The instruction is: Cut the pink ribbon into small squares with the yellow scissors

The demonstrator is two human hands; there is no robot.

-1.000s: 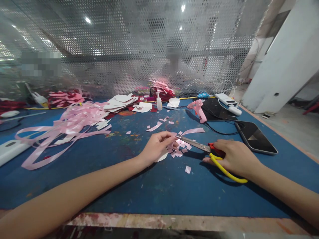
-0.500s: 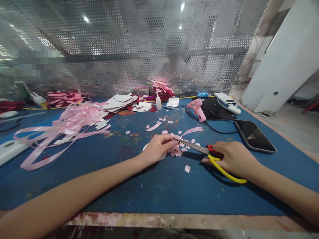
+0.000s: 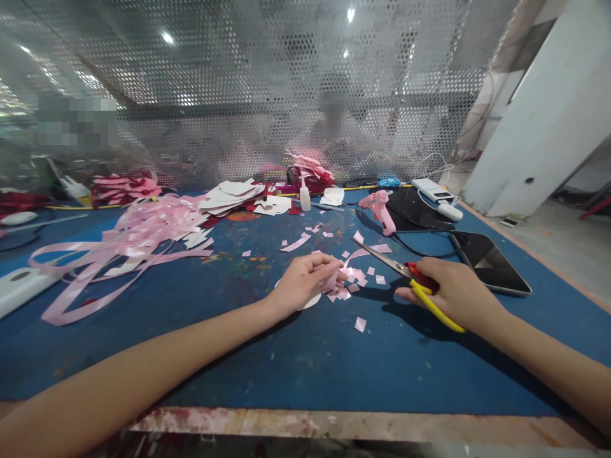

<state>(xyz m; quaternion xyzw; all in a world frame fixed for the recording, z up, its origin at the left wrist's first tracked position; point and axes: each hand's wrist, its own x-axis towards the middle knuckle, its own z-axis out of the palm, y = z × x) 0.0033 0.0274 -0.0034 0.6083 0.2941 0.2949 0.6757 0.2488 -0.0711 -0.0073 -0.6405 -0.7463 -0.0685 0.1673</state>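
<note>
- The left hand [image 3: 305, 280] pinches a pink ribbon piece [image 3: 329, 281] between thumb and fingers, just above the blue surface [image 3: 334, 369]; its other end is hard to make out.
- A white disc [image 3: 311, 301] lies partly hidden under that hand.
- The right hand [image 3: 451, 289] grasps the scissors [image 3: 400, 268] by their red and yellow handles; the blades point forward and to the left, apart from the left hand.
- Small pink cut pieces [image 3: 353, 274] lie scattered beside the left fingertips, with one square [image 3: 360, 324] nearer the front edge.
- Beyond the scissors stands a pink glue gun [image 3: 383, 213]; a dark phone [image 3: 496, 264] lies near the right hand.
- A tangle of pink ribbon [image 3: 153, 222] lies at the left, beside white paper cut-outs [image 3: 231, 194].
</note>
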